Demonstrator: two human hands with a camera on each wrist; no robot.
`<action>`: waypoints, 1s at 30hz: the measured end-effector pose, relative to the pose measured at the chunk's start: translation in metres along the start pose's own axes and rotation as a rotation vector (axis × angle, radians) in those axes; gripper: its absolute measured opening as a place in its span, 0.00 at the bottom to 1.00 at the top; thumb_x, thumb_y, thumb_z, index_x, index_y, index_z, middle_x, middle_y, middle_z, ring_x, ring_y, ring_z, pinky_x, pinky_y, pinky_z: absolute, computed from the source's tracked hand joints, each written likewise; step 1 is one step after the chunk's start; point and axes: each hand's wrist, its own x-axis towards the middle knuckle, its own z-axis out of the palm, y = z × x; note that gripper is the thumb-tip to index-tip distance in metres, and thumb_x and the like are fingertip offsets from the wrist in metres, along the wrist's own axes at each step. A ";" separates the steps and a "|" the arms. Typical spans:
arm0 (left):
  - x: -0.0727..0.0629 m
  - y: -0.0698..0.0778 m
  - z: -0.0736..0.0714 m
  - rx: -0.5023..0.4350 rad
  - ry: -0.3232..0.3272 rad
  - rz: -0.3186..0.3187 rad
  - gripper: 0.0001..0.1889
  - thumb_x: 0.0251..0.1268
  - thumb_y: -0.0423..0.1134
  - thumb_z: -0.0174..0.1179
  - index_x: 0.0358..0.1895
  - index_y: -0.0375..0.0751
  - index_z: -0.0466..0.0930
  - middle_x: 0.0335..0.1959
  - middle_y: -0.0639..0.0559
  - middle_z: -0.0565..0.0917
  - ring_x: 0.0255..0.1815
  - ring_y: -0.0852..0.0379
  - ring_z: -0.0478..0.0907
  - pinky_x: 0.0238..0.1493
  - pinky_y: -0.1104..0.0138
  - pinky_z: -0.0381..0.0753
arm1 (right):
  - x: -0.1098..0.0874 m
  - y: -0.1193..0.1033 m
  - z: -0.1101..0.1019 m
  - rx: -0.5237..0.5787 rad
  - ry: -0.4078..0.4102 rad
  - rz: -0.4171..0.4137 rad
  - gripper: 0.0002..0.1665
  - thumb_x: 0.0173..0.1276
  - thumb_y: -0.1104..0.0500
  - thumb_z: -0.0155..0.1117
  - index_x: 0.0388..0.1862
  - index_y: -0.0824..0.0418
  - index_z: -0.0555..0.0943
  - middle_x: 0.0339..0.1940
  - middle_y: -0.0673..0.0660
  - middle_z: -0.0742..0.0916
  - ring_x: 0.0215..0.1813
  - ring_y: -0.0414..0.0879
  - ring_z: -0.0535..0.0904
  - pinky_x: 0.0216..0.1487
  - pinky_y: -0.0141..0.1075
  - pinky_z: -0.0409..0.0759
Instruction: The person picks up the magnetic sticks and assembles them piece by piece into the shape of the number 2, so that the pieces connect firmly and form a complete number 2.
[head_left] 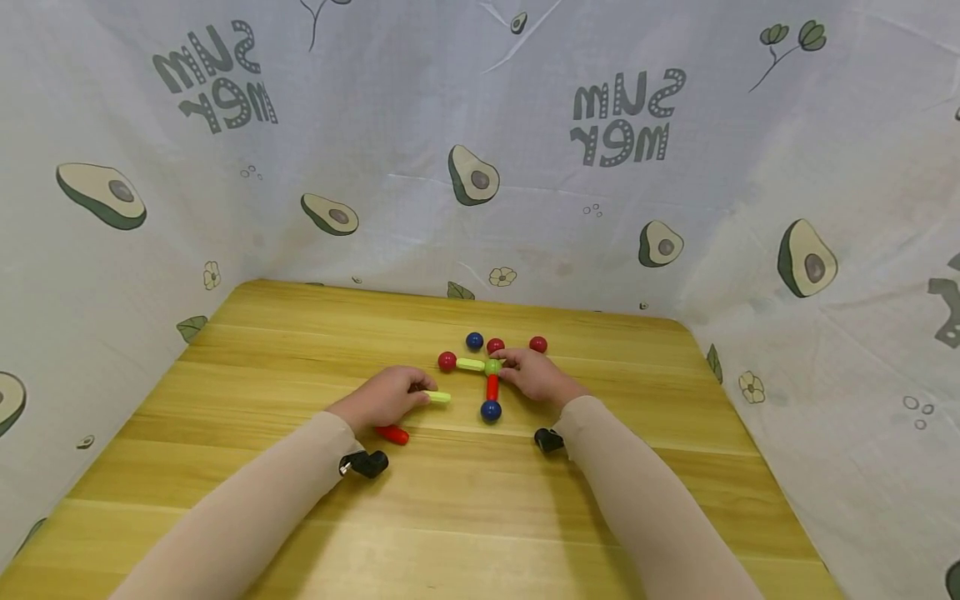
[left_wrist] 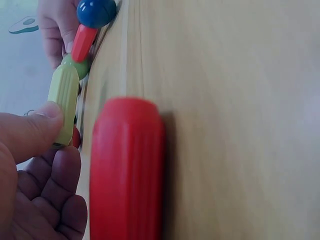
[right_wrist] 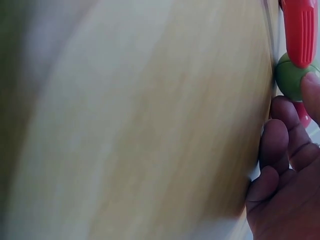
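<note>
In the head view my left hand (head_left: 386,396) pinches a yellow-green rod (head_left: 439,397) between thumb and fingers, its free end pointing right. The left wrist view shows this ribbed rod (left_wrist: 65,95) close up. My right hand (head_left: 531,373) holds the green ball (head_left: 492,367) of a joined piece with its thumb and fingers. From that ball a second yellow-green rod (head_left: 470,364) runs left to a red ball (head_left: 447,361). A red rod (head_left: 492,387) runs toward me to a blue ball (head_left: 491,410).
A loose red rod (head_left: 392,434) lies on the wooden table (head_left: 450,517) just below my left hand. Behind the joined piece sit a blue ball (head_left: 474,341), a red ball (head_left: 496,346) and another red ball (head_left: 537,344). A printed cloth (head_left: 405,108) hangs around the table.
</note>
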 end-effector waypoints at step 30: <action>0.019 0.023 0.029 0.024 -0.035 0.063 0.09 0.78 0.39 0.62 0.54 0.48 0.87 0.51 0.54 0.87 0.52 0.56 0.80 0.66 0.55 0.79 | 0.001 0.006 0.001 0.022 -0.025 -0.016 0.23 0.83 0.56 0.59 0.73 0.49 0.78 0.54 0.57 0.85 0.56 0.54 0.78 0.72 0.53 0.75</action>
